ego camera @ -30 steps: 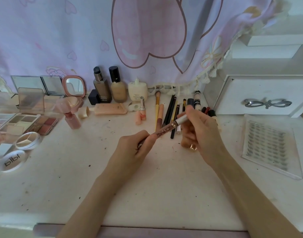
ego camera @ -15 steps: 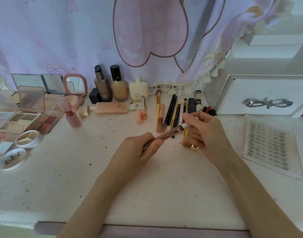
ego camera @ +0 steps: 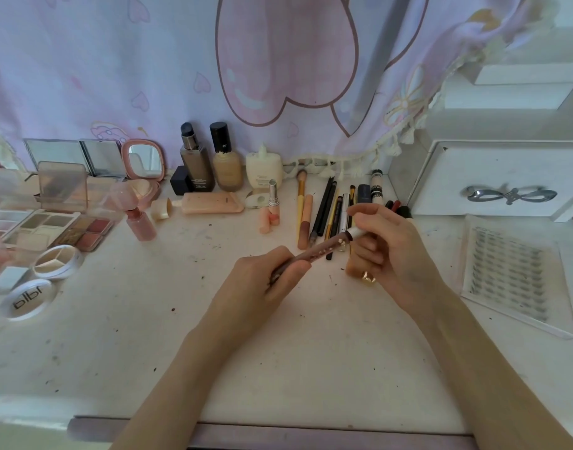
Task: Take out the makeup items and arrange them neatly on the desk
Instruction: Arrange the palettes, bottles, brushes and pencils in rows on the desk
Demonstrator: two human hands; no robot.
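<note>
Nearly there: most makeup lies in rows on the surface; left hand and right hand each grip the brown pencil, unplaced.

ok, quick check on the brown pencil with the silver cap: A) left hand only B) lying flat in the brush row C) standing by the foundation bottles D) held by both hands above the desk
D: the left hand grips the lower end of the brown pencil while the right hand pinches its silver cap end, clear of the desk.
</note>
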